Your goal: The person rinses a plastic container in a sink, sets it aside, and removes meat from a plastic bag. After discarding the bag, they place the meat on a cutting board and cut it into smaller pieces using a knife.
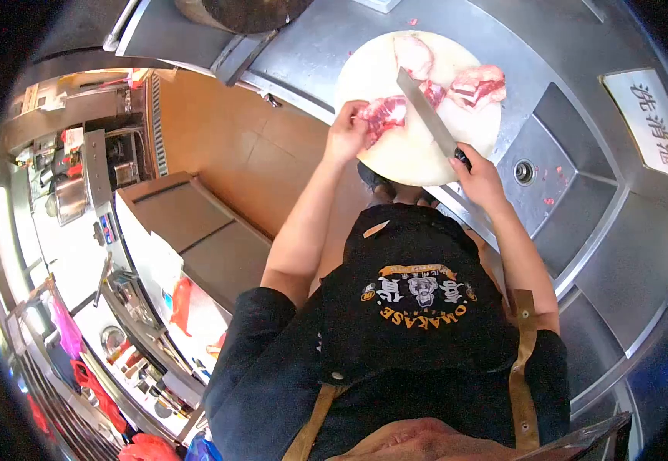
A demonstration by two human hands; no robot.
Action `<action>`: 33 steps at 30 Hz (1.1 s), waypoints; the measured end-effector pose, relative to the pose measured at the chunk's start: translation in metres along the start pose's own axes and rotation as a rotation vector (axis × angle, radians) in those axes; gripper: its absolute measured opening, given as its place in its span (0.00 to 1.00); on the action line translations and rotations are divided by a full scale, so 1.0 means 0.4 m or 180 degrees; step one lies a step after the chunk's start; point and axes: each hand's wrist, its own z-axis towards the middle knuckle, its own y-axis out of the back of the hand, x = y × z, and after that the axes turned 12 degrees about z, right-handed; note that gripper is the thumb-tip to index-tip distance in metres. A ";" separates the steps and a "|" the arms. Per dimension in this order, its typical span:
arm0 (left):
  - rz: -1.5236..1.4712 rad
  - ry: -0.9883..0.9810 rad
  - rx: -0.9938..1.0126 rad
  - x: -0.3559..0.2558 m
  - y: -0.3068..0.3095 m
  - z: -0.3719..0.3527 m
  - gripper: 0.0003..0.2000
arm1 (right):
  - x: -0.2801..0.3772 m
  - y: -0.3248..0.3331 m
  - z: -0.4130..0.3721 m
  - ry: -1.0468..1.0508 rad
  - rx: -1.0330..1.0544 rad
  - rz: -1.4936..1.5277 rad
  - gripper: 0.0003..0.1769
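Note:
My right hand [476, 178] is closed around the black handle of a large knife [434, 123]. Its long blade slants up and left across a piece of raw red-and-white meat [384, 120]. My left hand [348, 132] grips the left end of that meat, fingers curled over it; part of the meat shows on the blade's far side. All of this lies on a round, cream-coloured cutting board [380, 163]. A pale, fatty piece of meat [413, 55] sits at the board's top, and a redder chunk [477, 86] is at its right.
The board rests on a steel counter [303, 58] beside a sink [572, 188] with a drain [524, 172] and meat scraps. A round wooden block [249, 9] stands at the far left. A sign [647, 123] is at right. Steel cabinets [203, 230] stand left of me.

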 end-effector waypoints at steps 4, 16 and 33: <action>0.1844 -0.1145 -0.1630 0.002 -0.048 -0.039 0.17 | -0.005 -0.016 -0.018 -0.0437 0.0477 0.0525 0.28; -0.0947 0.0709 0.1422 -0.023 0.101 0.146 0.15 | 0.003 0.005 0.008 -0.0912 0.0575 0.0819 0.29; 0.2135 -0.1458 -0.0539 -0.012 -0.109 -0.069 0.36 | 0.077 -0.064 -0.008 -0.0371 0.0024 0.0248 0.22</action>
